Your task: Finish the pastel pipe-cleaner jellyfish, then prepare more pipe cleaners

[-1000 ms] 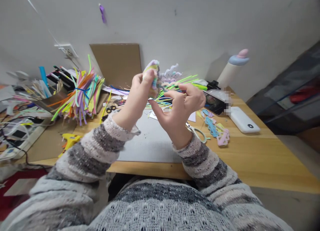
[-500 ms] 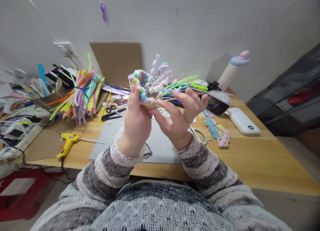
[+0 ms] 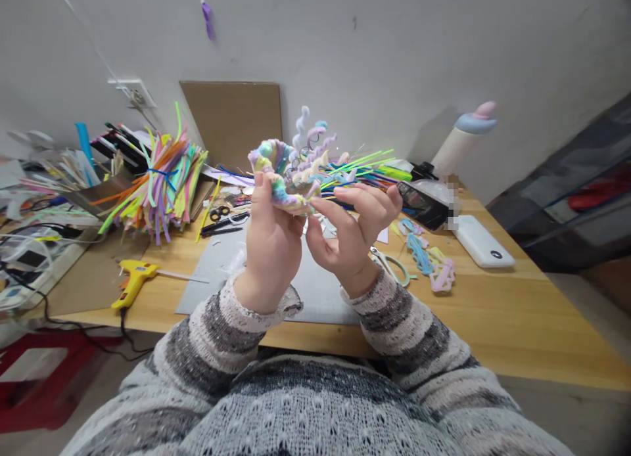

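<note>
A crescent-shaped craft of fuzzy pastel chenille stems (image 3: 279, 188) is raised above the desk, striped in yellow, blue, pink and purple. My left hand (image 3: 273, 249) is closed on its lower part, thumb in front. Beside its right end is my right hand (image 3: 352, 229), fingers curved and apart. The right index fingertip meets or nearly meets that end; contact is hard to tell. Curly lilac stems (image 3: 315, 144) rise just behind the crescent, and whether they are joined to it is unclear. Under both hands lies a grey cutting mat (image 3: 320, 298).
A yellow glue gun (image 3: 135, 282) and a tied bundle of chenille stems (image 3: 165, 180) are on the left. To the right are scissors (image 3: 394, 265), pastel chenille pieces (image 3: 421, 252), a phone (image 3: 426, 209), a white power bank (image 3: 483, 241) and a bottle (image 3: 461, 140). Cardboard (image 3: 236, 121) leans on the wall.
My right thumb has drawn away from the crescent's lower edge, and the right fingers have curled slightly inward. My left hand keeps its hold, with the crescent shifted slightly left.
</note>
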A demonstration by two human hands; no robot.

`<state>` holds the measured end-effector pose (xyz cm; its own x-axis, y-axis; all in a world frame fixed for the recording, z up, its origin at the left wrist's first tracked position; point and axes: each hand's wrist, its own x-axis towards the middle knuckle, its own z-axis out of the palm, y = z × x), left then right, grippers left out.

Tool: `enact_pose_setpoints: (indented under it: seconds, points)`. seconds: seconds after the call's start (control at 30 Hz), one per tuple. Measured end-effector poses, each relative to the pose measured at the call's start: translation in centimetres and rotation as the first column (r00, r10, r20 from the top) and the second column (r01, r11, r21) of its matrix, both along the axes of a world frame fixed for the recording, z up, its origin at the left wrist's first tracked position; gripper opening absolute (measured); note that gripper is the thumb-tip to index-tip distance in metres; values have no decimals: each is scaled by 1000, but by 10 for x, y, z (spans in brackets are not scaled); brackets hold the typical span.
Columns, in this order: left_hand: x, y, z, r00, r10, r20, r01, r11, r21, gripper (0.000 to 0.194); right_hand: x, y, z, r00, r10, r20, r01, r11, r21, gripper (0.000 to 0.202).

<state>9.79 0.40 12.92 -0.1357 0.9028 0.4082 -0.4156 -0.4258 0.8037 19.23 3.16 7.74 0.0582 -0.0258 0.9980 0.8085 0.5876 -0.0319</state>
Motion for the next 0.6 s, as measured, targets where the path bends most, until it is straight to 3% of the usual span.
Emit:
enact_pose_setpoints:
  seconds: [0.17,0.37,0.47,0.6]
  points:
    - [6,0,1,1000,-8,26,6,999,47,53,-2,0,0,997,-70,-12,69,997,-45,18]
    - [6,0,-4,997,72,7,-72,997,39,51,0,-3,4,1000,15,-4,-15,1000,9,15]
    - [5,1,-6,995,95,-1,-95,995,27,49,-1,-6,7,1000,16,-2,-16,999,-33,14]
    - [6,1,-8,994,110,26,-111,993,43,43,-5,-8,7,992,105,-66,-111,990,-83,8]
